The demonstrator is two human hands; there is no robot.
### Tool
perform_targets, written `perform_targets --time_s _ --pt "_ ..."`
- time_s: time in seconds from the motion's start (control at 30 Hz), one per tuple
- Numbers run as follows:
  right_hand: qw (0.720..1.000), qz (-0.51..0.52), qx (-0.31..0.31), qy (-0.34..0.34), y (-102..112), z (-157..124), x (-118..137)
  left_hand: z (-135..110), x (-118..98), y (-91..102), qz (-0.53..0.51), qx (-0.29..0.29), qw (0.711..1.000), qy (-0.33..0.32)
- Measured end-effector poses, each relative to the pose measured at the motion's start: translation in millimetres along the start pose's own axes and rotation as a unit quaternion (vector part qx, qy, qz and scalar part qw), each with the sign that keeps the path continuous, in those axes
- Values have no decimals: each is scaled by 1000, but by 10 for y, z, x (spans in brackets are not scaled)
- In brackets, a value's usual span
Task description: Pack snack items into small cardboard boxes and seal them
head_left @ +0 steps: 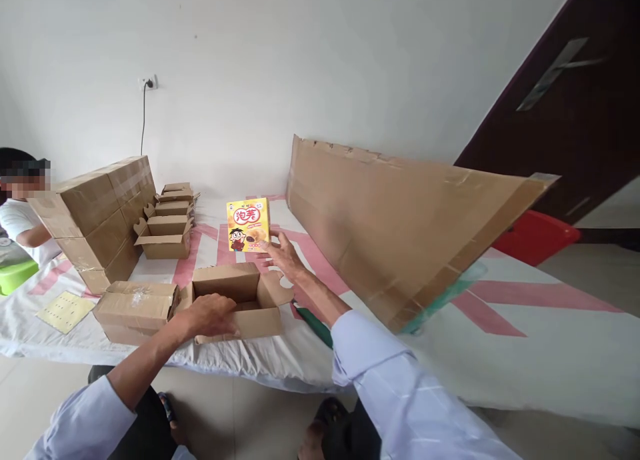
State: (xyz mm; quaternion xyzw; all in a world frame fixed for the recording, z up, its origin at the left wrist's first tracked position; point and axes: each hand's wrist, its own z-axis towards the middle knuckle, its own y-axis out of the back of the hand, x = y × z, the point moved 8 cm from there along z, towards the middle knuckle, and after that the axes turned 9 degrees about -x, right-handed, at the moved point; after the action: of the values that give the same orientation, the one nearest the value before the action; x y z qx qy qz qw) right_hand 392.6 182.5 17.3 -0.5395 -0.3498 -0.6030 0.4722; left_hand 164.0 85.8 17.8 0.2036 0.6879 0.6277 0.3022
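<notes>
An open cardboard box sits near the front edge of the covered table, its inside facing up. Over its front left rim lies my left hand, fingers bent and gripping the wall; the fingertips are partly hidden. My right hand is closed at the lower right corner of a yellow snack box, with some fingers spread below it. The snack box is upright, its printed front towards me, beyond the open box. A closed, taped carton stands just left of the open one.
Stacked closed cartons rise at the left, beside a row of open small boxes. A large cardboard sheet leans at the right, with a red object behind it. A yellow sheet lies at left. Another person sits far left.
</notes>
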Motion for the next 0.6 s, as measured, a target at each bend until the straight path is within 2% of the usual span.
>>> perform_targets --time_s 0.07,0.13,0.23,0.33,0.47,0.53,0.6 --pt "1000 -25 -6 13 145 -4 41 22 -153 -62 52 51 997 -6" --pt "999 -41 -23 19 284 6 26 81 -268 -59 98 67 993 -16" --pt "995 -54 -76 24 517 62 -62 208 -364 32 156 38 987 -30" --pt "987 -57 -148 4 775 145 -198 322 -340 172 183 3 982 -38" --pt "978 -78 -192 -33 978 241 -368 370 -142 525 230 -80 967 -75" --pt "977 -92 -187 -37 972 274 -430 320 104 723 248 -104 961 -68" --pt "979 -109 -169 -38 877 295 -497 216 447 903 264 -110 957 -42"
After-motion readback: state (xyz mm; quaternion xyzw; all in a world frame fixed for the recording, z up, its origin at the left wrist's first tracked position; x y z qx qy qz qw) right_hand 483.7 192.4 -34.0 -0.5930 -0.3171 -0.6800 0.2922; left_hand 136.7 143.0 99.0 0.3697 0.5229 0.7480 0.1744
